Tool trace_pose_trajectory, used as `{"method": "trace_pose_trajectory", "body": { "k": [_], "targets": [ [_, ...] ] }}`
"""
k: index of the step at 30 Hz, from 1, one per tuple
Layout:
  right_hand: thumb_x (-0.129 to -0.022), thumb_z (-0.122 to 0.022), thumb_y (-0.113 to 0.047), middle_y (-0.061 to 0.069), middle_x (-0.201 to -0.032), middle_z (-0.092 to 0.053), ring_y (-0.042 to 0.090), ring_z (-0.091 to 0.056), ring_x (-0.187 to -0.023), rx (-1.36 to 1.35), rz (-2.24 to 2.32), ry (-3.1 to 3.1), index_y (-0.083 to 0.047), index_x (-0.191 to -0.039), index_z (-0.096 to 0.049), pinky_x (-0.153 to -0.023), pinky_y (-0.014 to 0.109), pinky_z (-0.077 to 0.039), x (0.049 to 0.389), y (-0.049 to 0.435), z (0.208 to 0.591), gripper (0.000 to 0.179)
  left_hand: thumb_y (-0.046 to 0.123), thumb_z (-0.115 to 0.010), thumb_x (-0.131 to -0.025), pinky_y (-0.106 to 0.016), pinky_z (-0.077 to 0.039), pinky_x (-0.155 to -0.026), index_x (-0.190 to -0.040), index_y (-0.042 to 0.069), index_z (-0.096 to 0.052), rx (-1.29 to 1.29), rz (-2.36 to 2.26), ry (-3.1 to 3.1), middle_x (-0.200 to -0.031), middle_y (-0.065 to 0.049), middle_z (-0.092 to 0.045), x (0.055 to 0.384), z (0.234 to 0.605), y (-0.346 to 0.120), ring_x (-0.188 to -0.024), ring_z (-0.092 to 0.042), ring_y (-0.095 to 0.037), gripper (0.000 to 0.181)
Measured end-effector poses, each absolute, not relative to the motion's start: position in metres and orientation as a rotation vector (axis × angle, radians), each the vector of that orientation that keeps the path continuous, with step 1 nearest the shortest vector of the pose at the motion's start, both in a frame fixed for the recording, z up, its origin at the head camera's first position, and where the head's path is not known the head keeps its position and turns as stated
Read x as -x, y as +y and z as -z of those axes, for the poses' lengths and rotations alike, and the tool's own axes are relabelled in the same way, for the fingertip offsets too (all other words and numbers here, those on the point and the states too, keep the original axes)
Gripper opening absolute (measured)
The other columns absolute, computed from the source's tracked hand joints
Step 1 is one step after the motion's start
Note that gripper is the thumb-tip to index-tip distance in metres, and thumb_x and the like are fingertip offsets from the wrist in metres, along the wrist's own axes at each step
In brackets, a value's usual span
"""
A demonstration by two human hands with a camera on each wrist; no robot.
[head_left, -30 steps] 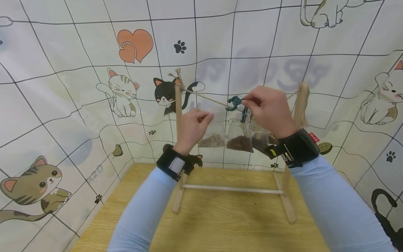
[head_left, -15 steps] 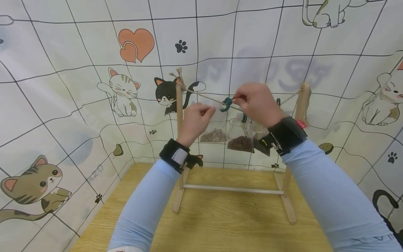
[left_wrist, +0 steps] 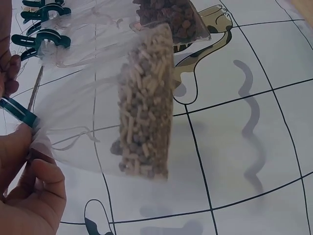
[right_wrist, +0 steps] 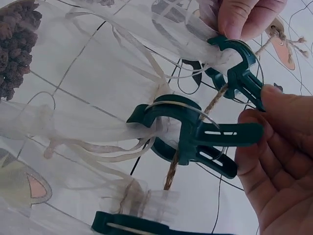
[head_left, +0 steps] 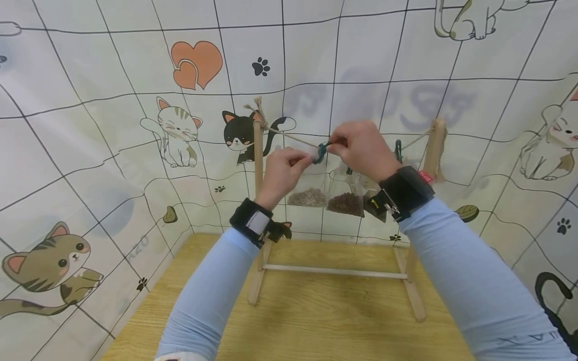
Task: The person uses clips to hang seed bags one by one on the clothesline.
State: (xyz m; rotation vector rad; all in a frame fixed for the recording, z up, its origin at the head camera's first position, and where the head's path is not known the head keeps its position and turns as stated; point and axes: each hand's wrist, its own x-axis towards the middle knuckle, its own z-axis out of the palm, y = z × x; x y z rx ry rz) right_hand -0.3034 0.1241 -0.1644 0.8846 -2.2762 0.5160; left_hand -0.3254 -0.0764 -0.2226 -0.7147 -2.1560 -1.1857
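Observation:
My left hand point(head_left: 285, 173) pinches the gathered top of a sheer bag of pale pellets point(left_wrist: 144, 107), which hangs below it. Thumb and fingers of my right hand point(head_left: 361, 150) pinch the handles of a green spring clip point(right_wrist: 239, 71). This clip's jaws lie over the twine point(right_wrist: 215, 100) and the bag's gathered top, right at my left fingertips. Beside it a second green clip point(right_wrist: 190, 132) holds another sheer bag on the twine. A bag of dark reddish-brown bits point(head_left: 345, 203) hangs to the right of the pellet bag.
The twine runs between two wooden posts point(head_left: 258, 165) of a stand joined by a low crossbar point(head_left: 334, 271). The stand rests on a wood-grain table point(head_left: 316, 321). Another green clip point(right_wrist: 132, 226) sits further along. A cat-print sheet point(head_left: 194, 65) hangs behind.
My right hand has moved left with the clip, bringing it onto the twine at the left hand's fingertips. The left hand has shifted slightly right, still pinching the bag's top.

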Motion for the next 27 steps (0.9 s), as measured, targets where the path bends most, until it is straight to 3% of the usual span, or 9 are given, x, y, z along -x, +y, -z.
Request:
{"method": "trace_pose_trajectory", "body": {
  "k": [8,27],
  "targets": [
    [-0.089,-0.082,-0.013,0.013,-0.085,-0.071,0.026,-0.066,-0.075,-0.929,-0.531,-2.366,0.005,-0.101,-0.075,-0.071,0.04,-0.055,0.3048,0.1269,0.164,0.023,0.011,-0.077,-0.094,-0.024,-0.048,-0.068,-0.103,0.003,-0.08,0.622,1.211,-2.185,-0.09,-0.012,-0.077,0.3242,0.2231,-0.0764,-0.077,-0.066,-0.023,0.013],
    [-0.09,-0.081,-0.016,0.015,-0.093,-0.072,0.028,-0.068,-0.083,-0.962,-0.551,-2.428,0.005,-0.111,-0.074,-0.077,0.045,-0.057,0.3036,0.1292,0.1627,0.03,0.014,-0.075,-0.096,-0.03,-0.053,-0.074,-0.103,0.004,-0.08,0.643,1.126,-2.257,-0.096,-0.01,-0.077,0.3231,0.2274,-0.0789,-0.085,-0.067,-0.023,0.013]
  ]
}}
